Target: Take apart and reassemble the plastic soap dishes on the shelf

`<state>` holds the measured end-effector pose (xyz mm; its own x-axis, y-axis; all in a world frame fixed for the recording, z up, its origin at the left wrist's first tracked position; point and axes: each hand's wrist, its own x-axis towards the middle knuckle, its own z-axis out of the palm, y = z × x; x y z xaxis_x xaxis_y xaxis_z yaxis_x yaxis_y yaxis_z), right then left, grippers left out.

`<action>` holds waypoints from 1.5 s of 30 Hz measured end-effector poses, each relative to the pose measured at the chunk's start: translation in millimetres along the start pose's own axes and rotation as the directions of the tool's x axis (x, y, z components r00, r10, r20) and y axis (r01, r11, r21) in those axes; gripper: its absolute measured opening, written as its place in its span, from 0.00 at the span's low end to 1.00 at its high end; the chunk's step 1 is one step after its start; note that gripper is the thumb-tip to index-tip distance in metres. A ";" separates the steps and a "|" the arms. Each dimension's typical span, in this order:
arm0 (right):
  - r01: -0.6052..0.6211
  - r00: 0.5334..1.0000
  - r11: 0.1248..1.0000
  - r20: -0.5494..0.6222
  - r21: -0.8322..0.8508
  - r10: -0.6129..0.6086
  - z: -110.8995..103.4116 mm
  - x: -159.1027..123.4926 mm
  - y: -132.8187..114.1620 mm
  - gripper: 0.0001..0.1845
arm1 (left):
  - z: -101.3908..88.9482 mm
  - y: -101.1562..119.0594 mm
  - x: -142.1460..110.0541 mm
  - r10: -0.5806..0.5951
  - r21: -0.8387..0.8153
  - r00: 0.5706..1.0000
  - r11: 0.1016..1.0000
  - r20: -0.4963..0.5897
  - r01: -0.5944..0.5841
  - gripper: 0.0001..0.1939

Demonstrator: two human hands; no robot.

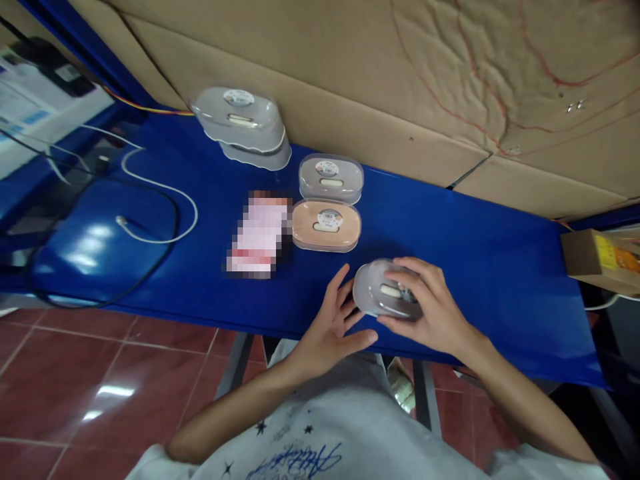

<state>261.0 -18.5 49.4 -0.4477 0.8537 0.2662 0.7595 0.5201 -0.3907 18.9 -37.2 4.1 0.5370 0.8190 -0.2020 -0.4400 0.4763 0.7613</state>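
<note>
My right hand (427, 307) grips a grey oval container (373, 287) with a clear lid from above, at the front edge of the table. A pale oblong piece and part of a label show through between my fingers. Close by its left end is my left hand (337, 327), fingers spread and holding nothing; whether a fingertip touches the container I cannot tell. Behind them lies a peach-coloured oval container (305, 227) with a clear lid and a round label. Just beyond it sits a similar grey container (350, 177).
A stack of grey containers (270, 127) stands at the back against the cardboard wall (350, 87). A blurred-out flat rectangular item (257, 233) lies left of the peach container. A white cable (193, 213) curls across the blue table (450, 247). At right is a cardboard box (580, 253).
</note>
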 end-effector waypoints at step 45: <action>-0.052 0.995 0.960 0.096 0.274 0.026 5.6 26.5 60.2 0.42 | 3.6 6.3 14.2 -0.004 0.120 0.995 0.993 -0.100 0.016 0.60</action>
<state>292.2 35.6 28.0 -0.4710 0.8656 0.1697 0.6230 0.4627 -0.6307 26.3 -23.7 8.3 0.4642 0.8451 -0.2653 -0.3416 0.4472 0.8266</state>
